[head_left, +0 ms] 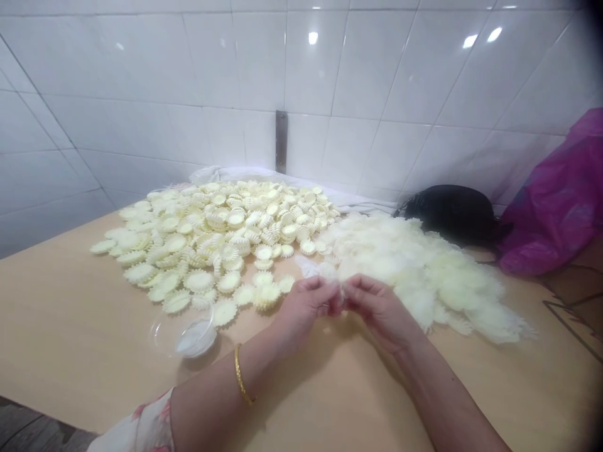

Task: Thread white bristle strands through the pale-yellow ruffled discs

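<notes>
My left hand (315,300) and my right hand (375,307) meet over the table, fingertips pinched together. Between them is a small whitish piece (342,290), mostly covered by the fingers, so its kind is unclear. Just beyond the left fingers lies a crumpled white, see-through scrap (308,267). Behind and to the left spreads a heap of pale yellow discs with notched rims (235,220). A second heap, of thin frilly whitish-yellow pieces (438,270), lies beyond my right hand. Left of my left wrist sits a small clear tub (196,339) with white contents.
The light wooden table (85,326) meets a white tiled wall (188,63). White cloth (358,199) lies along its back edge. At the right are a black rounded object (450,213) and a magenta plastic bag (556,194). A metal strip (281,141) is fixed to the wall.
</notes>
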A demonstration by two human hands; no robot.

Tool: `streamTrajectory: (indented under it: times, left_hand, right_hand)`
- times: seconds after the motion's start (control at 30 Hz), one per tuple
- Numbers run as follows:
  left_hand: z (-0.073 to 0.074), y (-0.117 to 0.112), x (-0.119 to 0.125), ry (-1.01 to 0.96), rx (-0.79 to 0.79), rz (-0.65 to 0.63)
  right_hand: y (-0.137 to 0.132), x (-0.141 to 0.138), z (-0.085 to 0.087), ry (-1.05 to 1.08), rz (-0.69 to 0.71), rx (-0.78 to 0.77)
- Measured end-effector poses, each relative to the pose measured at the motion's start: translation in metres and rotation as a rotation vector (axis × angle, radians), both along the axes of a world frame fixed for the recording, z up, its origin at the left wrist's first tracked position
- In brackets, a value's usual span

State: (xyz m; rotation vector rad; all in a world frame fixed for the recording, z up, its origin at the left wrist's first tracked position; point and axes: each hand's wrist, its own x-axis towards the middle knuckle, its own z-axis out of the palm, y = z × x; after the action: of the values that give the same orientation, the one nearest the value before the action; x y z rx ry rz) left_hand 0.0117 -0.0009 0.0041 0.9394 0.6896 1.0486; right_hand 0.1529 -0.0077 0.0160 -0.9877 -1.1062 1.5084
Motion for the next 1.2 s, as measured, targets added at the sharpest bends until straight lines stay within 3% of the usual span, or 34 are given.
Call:
streamTrajectory:
  times: [0.1,0.23,0.43,0.6,0.67,0.87,1.0,1.1,1.2]
  left_hand:
    - [0.0,-0.001,-0.001,0.039,0.004,-0.005]
    - [-0.003,0.0,-0.001,0.128,0.033,0.026]
    - [-0.002,0.002,-0.002,0.187,0.058,0.101]
    - [-0.002,-0.001,-0.003,0.47,0.266,0.196]
    - [-0.004,-0.004,-0.002,0.623,0.366,0.23]
    - [0.005,0.002,0.013,1.146,0.813,0.314]
    - [0.017,0.025,0.033,1.554,1.137,0.219]
    - [0.022,0.04,0.043,1.602,1.176,0.161]
    - [0.024,0.046,0.046,1.605,1.175,0.106]
  right_hand:
    - [0.002,0.0,-0.001,0.062,-0.087,-0.044]
    - [0.005,-0.001,-0.004,0.048,-0.279,0.014]
    - [0.007,0.011,0.003,-0.264,-0.574,0.182]
    - [0.006,0.023,0.008,-0.821,-0.494,0.217]
    - [0.005,0.025,0.009,-0.925,-0.515,0.253]
    - [0.003,0.027,0.018,-0.819,-0.704,0.435]
    - [-0.014,0.032,0.023,-0.738,-0.625,0.413]
    - [-0.038,0.049,0.015,-0.817,-0.579,0.393]
    - [-0.065,0.073,-0.001,-0.952,-0.619,0.368]
